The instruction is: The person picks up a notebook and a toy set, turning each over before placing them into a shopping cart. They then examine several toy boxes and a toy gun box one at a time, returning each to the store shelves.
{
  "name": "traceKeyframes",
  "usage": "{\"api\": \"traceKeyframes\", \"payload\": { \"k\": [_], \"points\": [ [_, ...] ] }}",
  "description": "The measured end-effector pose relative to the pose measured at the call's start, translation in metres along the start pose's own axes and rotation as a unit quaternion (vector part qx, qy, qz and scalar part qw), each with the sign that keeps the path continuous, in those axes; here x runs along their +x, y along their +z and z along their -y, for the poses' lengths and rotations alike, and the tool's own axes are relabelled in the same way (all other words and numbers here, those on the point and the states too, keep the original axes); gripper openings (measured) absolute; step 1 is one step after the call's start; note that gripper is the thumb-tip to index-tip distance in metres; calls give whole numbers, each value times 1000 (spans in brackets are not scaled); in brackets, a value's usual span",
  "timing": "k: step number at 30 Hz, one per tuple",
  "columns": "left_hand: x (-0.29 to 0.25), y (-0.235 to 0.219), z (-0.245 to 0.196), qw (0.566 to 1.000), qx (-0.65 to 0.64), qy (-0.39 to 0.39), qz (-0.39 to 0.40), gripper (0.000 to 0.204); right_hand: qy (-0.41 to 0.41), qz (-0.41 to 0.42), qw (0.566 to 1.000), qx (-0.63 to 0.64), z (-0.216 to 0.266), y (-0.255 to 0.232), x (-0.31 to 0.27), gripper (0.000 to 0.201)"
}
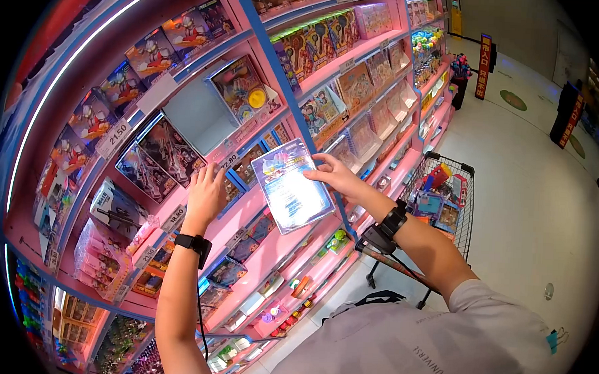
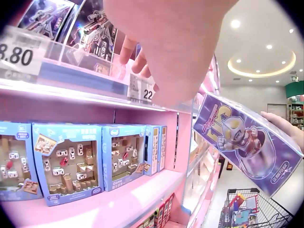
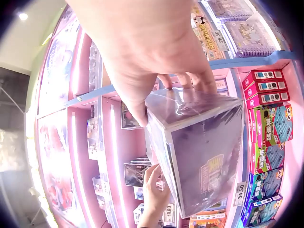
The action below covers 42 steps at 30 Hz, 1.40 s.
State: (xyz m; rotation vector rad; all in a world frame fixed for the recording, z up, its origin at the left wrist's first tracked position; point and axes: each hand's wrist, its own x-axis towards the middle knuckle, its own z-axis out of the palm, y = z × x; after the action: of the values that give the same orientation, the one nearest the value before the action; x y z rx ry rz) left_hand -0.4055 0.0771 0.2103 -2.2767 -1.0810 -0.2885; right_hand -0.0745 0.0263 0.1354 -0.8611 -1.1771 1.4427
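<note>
A purple toy box [image 1: 289,186] in clear wrap is held out in front of the shelves by my right hand [image 1: 340,179]. Its printed side, with a silver-headed cartoon figure, faces the left wrist view [image 2: 251,147]. In the right wrist view the thumb and fingers grip one end of the box [image 3: 202,152]. My left hand [image 1: 207,195] is at the shelf's front edge by a price tag [image 2: 141,89], its fingers reaching over the edge and nothing in its grasp. Dark boxes with toy guns [image 1: 171,148] stand just behind it.
Pink shelves [image 1: 270,252] packed with boxed toys run along the left and ahead. Blue-framed car puzzle boxes [image 2: 66,164] fill the shelf below my left hand. A wire shopping cart [image 1: 469,201] holding several toys stands at the right on the pale floor [image 1: 518,223].
</note>
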Motion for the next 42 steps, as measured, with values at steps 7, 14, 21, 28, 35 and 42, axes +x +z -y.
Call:
{"api": "traceKeyframes", "payload": {
  "k": [7,14,21,28,35,42],
  "points": [
    [19,-24,24,985,51,102,131,43,-13,-28,999,20,16,4,-11,81],
    [-14,-30,28,968,185,127,115,47,-37,-29,998,-37,-4,-13,-7,87],
    [-48,-23,19,971,168,122,122,61,-21,-29,999,-42,-8,-14,-8,81],
    [-48,-46,-43,873,-441,-112,173,74,-253,-113,908,-314,2,23,-5,71],
    [-15,-51,-70,468,-815,-302,160,70,-510,-97,612,-596,-11,58,-18,58],
    [-11,-54,-91,461,-759,-417,194,42,-549,-70,565,-612,-25,61,-22,45]
  ]
}}
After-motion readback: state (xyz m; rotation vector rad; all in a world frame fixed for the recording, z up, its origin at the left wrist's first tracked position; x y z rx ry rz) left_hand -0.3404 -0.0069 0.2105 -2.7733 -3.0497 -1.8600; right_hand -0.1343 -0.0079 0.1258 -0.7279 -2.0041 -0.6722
